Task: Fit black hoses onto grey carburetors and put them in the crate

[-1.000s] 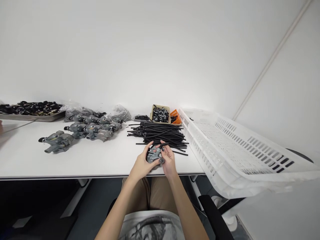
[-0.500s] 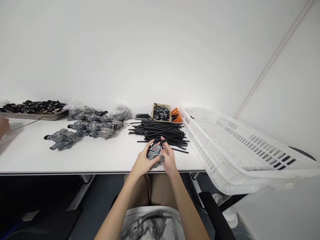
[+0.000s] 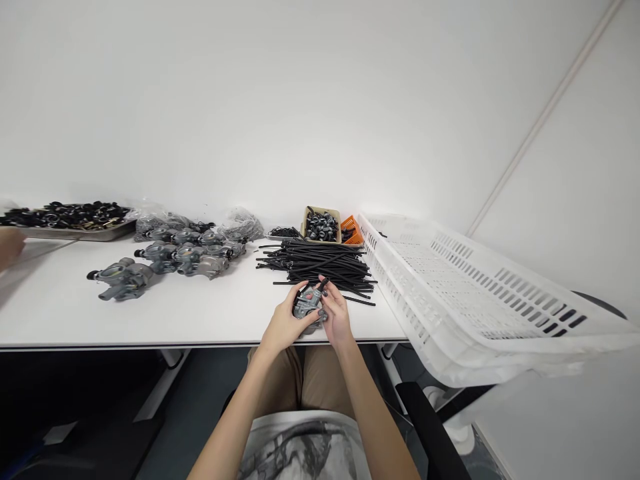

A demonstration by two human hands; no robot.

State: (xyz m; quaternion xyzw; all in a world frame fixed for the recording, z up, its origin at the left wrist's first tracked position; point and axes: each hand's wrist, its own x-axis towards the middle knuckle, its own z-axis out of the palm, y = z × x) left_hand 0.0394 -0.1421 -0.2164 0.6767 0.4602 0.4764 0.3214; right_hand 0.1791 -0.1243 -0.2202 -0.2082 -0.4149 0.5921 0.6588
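Near the table's front edge, my left hand (image 3: 285,323) is wrapped round the left side of a grey metal carburetor-like part (image 3: 306,305). My right hand (image 3: 337,316) closes on the same part from the right, its fingers at a short black piece (image 3: 323,285) that sticks up from the top. Just beyond my hands lies a pile of black rubber tubes (image 3: 325,263). Similar grey metal parts (image 3: 187,255) stand in a group to the left, with one (image 3: 121,279) nearer the front. The undersides of the held part are hidden by my fingers.
A beige tray of small metal parts (image 3: 341,230) and an orange basket (image 3: 356,228) stand at the back. White perforated crates (image 3: 425,293) are stacked at the right. A metal tray of black pieces (image 3: 100,235) is far left, near another person's hand (image 3: 10,247).
My right fingers have shifted slightly on the black piece, which now points more upright. The other person's hand at the left edge has moved a little further into view.
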